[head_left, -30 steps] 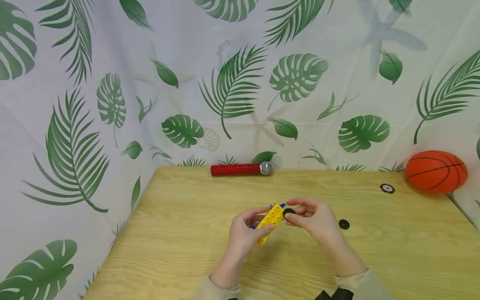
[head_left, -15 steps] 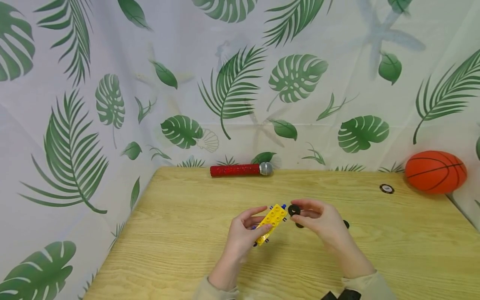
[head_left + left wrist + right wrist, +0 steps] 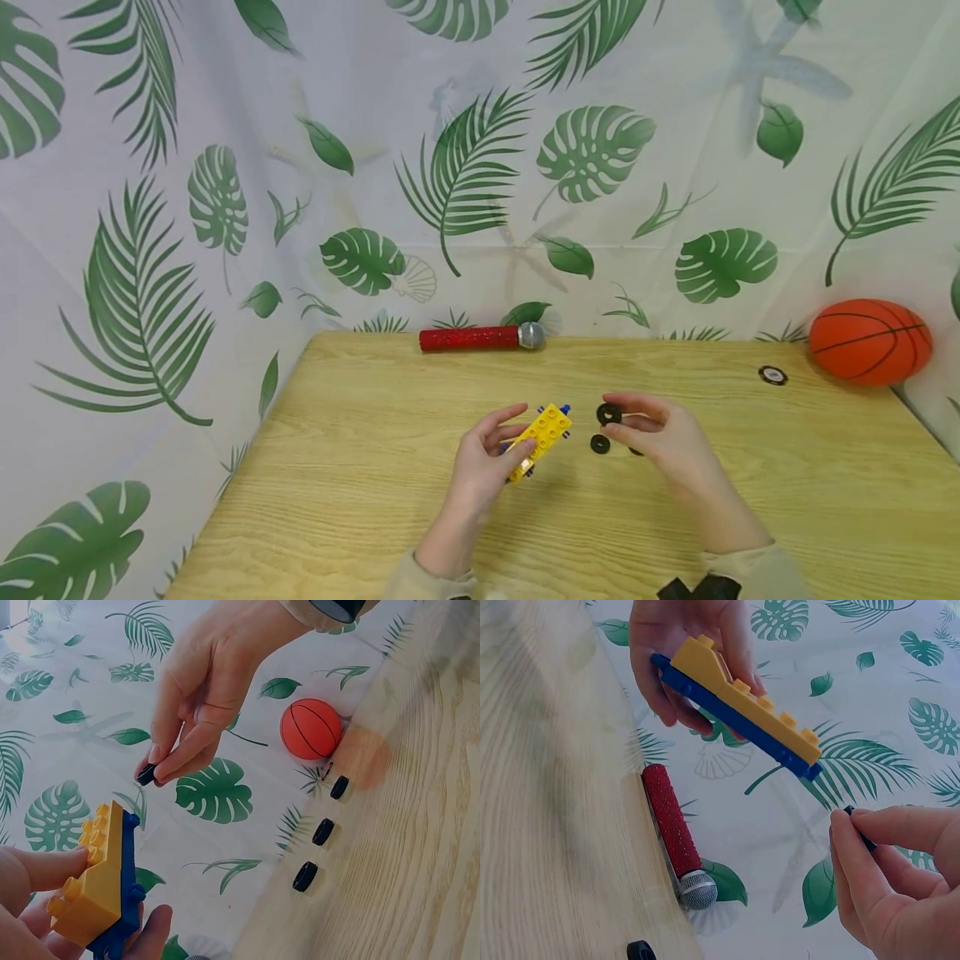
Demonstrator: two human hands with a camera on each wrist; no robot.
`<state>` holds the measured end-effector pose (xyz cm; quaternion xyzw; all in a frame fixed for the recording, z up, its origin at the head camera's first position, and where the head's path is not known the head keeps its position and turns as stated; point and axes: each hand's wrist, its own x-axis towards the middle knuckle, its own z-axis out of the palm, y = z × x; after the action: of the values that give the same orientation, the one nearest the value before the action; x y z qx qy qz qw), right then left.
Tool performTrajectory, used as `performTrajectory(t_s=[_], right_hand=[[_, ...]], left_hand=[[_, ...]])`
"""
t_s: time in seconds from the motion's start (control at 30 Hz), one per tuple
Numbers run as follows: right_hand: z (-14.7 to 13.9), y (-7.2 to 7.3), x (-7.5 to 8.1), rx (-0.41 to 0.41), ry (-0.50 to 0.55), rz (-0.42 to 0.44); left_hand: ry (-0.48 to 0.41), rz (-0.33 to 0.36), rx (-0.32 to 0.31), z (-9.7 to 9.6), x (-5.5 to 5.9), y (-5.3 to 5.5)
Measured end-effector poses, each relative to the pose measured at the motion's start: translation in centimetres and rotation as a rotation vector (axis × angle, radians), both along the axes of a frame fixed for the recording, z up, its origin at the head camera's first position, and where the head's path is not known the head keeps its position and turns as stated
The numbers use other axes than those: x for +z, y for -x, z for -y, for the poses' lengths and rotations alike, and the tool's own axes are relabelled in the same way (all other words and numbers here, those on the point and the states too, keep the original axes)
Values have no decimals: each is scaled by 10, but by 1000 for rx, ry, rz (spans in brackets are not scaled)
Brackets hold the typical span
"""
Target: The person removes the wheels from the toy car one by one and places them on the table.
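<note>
My left hand (image 3: pixel 480 471) holds a toy block car base (image 3: pixel 551 427), yellow with studs on top and blue underneath, thumb across the studs. Small blue axle stubs stick out along its sides, with no wheels on the ones I can see. Raised to the right of it, my right hand (image 3: pixel 671 442) pinches a black toy wheel (image 3: pixel 609 414) between thumb and fingertips; a gap separates wheel and base. On the table below lies another black wheel (image 3: pixel 600 444). The left wrist view shows more loose wheels (image 3: pixel 323 832) in a row with it.
A red glittery microphone (image 3: pixel 480 338) with a silver head lies along the table's back edge. At the back right sits an orange toy basketball (image 3: pixel 870 342), beside a round black-and-white chip (image 3: pixel 772 375). A leaf-patterned cloth (image 3: pixel 480 167) hangs behind the wooden table (image 3: pixel 337 467).
My right hand has moved right with the wheel, away from the car base, and a gap has opened. One loose wheel has come into view; another is now mostly behind my right hand.
</note>
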<state>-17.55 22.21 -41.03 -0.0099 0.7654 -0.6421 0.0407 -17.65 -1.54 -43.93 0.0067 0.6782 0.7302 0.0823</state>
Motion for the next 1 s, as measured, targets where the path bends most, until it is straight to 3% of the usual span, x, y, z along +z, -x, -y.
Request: performTrajectory(t_s=[0.7,1.0], right_hand=[[-49,-5,-6,-14,27,-21],[-78,-5,-15,-58,112,-16]], left_hand=[[-28,53,-30,2,1,-1],[-30,47,-29,1,2,-2]])
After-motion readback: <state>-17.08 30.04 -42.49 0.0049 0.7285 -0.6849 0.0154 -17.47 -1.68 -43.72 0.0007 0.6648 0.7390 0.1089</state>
